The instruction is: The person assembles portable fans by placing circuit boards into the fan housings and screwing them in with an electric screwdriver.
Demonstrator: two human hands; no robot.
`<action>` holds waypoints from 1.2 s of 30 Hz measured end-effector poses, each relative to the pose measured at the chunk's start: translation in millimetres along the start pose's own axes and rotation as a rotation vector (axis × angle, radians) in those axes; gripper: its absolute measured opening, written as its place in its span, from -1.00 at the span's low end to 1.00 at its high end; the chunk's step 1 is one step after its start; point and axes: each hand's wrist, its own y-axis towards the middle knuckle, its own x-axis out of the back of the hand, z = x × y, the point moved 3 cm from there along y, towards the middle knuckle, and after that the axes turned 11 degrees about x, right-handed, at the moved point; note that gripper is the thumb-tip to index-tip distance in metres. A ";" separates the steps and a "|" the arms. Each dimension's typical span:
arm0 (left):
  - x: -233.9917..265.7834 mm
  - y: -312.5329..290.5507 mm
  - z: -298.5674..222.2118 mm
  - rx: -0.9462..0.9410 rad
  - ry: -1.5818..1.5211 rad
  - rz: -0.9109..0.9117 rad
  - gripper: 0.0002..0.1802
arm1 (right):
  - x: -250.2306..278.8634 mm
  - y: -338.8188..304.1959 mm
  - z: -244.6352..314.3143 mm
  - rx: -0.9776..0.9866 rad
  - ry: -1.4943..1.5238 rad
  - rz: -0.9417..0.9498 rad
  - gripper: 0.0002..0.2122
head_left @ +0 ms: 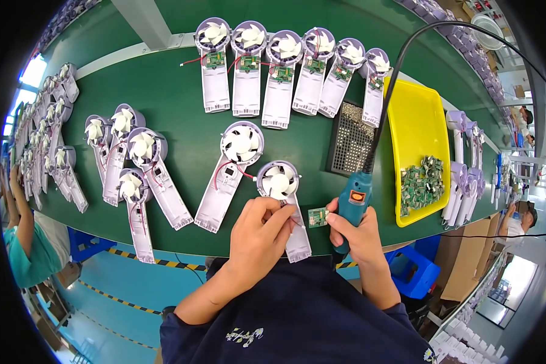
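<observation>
My right hand (359,233) is wrapped round a teal electric screwdriver (356,203) with a black cable at its top. Between the thumb and forefinger of that hand a small green circuit board (318,217) is pinched by its edge. My left hand (262,227) lies over the middle of a pale lilac fan housing (298,246), just below its white fan (278,180). Its fingertips are pinched together there; what they grip is hidden, though a bit of wire shows beside them. A second fan housing (214,194), with red wires, lies to the left.
Several fan housings with circuit boards (247,91) line the far side; more (167,194) lie at left. Right of centre are a dark perforated screw tray (350,142) and a yellow tray (415,115) of circuit boards (423,187). A co-worker's arm (23,206) shows far left.
</observation>
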 end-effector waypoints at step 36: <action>3.9 5.5 24.5 0.347 -0.437 -0.054 -0.82 | -49.9 17.3 2.1 -0.042 -0.417 0.053 -0.76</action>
